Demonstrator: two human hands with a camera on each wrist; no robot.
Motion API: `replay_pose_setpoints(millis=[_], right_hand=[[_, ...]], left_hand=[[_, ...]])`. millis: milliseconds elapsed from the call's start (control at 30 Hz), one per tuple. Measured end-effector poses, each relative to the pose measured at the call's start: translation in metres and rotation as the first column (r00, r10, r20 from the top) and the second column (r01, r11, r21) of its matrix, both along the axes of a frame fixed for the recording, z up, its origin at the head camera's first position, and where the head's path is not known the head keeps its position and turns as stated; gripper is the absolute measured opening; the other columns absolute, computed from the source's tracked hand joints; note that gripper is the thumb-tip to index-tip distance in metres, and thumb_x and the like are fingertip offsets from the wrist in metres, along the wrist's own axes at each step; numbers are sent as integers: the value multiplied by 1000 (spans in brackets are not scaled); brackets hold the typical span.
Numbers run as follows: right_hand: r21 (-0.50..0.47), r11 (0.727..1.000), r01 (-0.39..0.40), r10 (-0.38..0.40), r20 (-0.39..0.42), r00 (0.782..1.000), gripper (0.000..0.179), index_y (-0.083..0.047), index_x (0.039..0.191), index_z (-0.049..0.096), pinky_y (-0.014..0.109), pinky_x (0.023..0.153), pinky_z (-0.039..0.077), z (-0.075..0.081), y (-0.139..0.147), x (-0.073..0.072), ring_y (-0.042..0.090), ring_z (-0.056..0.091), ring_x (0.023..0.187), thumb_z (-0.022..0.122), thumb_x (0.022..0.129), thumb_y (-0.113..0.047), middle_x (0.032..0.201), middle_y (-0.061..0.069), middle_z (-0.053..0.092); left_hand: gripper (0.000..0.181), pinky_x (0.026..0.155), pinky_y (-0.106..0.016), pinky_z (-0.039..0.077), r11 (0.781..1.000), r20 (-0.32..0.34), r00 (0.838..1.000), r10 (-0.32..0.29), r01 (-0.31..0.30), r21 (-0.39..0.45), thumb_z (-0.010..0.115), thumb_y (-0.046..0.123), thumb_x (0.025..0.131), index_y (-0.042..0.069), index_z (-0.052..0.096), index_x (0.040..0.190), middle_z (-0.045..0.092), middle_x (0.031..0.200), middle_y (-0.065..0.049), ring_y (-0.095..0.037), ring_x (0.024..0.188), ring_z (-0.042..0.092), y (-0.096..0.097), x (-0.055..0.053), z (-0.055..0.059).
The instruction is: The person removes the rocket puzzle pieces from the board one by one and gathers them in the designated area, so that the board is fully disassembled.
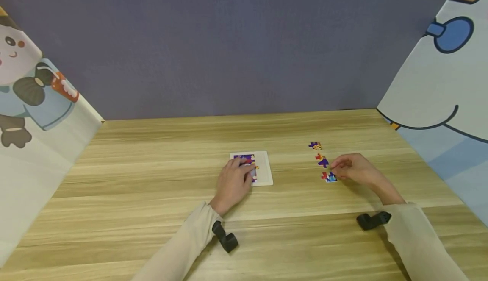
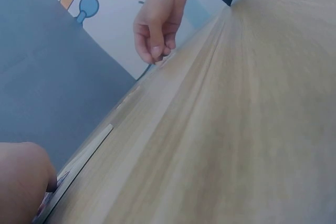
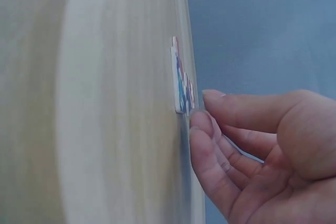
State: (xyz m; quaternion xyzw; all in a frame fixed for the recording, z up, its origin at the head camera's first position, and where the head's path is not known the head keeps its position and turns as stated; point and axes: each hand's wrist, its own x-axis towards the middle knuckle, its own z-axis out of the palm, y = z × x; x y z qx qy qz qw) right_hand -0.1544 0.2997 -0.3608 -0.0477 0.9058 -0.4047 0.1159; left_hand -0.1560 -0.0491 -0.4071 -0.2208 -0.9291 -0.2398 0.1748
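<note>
My left hand (image 1: 234, 181) rests on a white puzzle tray (image 1: 268, 171), its fingers spread over the joined purple pieces that fill the tray's left part. Much of that picture is hidden under the hand. To the right, several loose jigsaw pieces lie in a rough column on the table. My right hand (image 1: 352, 168) is at the nearest piece (image 1: 330, 177), a blue and red one, fingertips right by its edge. Seen from the right wrist, thumb and bent fingers stand apart beside the pieces (image 3: 178, 80), with nothing visible between them.
The wooden table (image 1: 152, 166) runs back to a grey-blue panel (image 1: 228, 52). Cartoon-printed walls stand left and right. A yellow and purple piece (image 1: 315, 146) lies farthest back, with a red and purple one (image 1: 322, 161) in the middle. Black camera mounts sit on both wrists.
</note>
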Motion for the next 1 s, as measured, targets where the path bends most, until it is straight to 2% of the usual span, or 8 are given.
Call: replay_pose_setpoints(millis=[433,700,1000], right_hand=[[-42,997,-72,69,-70,995,23,12,104,61,24,62,54,8,-26,-9,9,60,71,64,87,-4,89,14,66],[-42,991,-125,120,-118,986,22,11,103,63,22,62,51,13,-50,-20,9,55,73,63,87,-4,90,15,63],[-80,987,-136,129,-88,988,24,9,106,63,23,70,53,13,-79,-31,14,58,79,63,88,-7,93,16,63]], left_hand=[[26,95,-44,48,1000,4,1000,2,-2,-24,59,17,89,15,72,111,66,120,-12,-29,112,58,0,-2,1],[26,93,-42,49,1000,0,1000,4,-4,-26,60,19,88,15,72,111,66,119,-9,-27,109,59,1,-1,-1],[26,95,-43,48,1000,-6,1000,12,-12,-14,61,18,88,15,73,110,67,118,-10,-27,110,59,0,-2,-1]])
